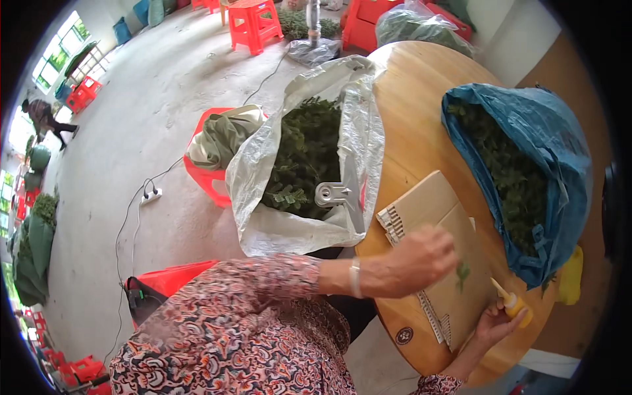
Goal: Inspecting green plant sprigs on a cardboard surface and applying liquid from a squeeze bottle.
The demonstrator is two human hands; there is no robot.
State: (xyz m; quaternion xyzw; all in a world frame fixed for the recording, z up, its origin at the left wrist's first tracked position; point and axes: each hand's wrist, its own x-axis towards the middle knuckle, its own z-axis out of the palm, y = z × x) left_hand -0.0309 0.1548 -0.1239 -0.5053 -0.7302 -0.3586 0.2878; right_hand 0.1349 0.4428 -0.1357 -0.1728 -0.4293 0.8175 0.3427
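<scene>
My left hand (421,253) reaches across the round wooden table (415,118) and pinches a small green sprig (462,273) over a piece of brown cardboard (444,263). My right hand (497,319) grips a small yellow glue bottle (512,303) at the cardboard's near right edge, its nozzle pointing up toward the sprig. A small notched card strip (393,222) lies at the cardboard's far left corner.
A white sack of green sprigs (309,158) is clipped to the table's left edge. A blue bag of greenery (526,171) lies on the table's right. Red plastic stools (253,23), a power strip with cable (151,195) and a distant person (46,118) occupy the concrete floor.
</scene>
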